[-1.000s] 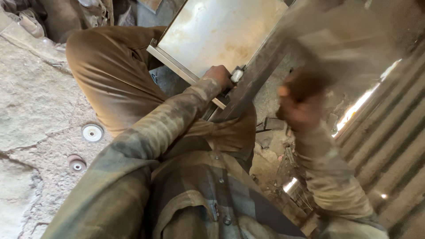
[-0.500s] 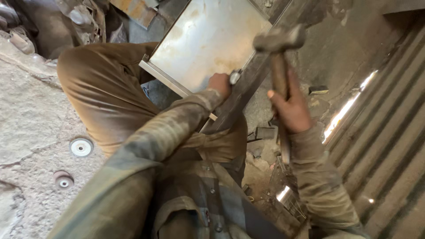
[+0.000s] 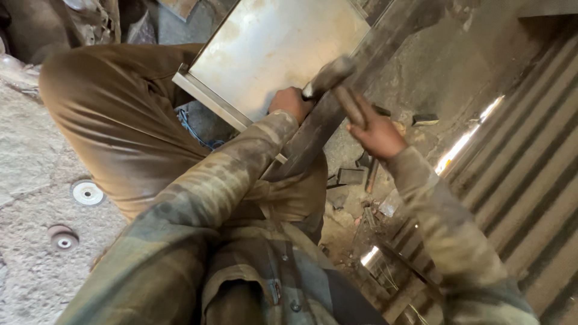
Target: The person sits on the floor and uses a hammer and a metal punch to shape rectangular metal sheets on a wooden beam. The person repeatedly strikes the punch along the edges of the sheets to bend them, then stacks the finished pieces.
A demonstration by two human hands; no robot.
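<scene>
1. Landmark: a long dark steel bar (image 3: 337, 120) runs diagonally from upper right down to the person's lap.
2. Sheet-metal panel (image 3: 271, 54) lies just left of the bar, its edge against it.
3. Left hand (image 3: 290, 102) presses the panel's lower edge beside the bar (whether the fingers are curled cannot be told).
4. Right hand (image 3: 378, 131), right of the bar, has its fingers closed around a hammer (image 3: 337, 81), whose blurred head sits over the bar.
5. Two grinding discs (image 3: 88, 192) lie on the ground, far left of the bar.
</scene>
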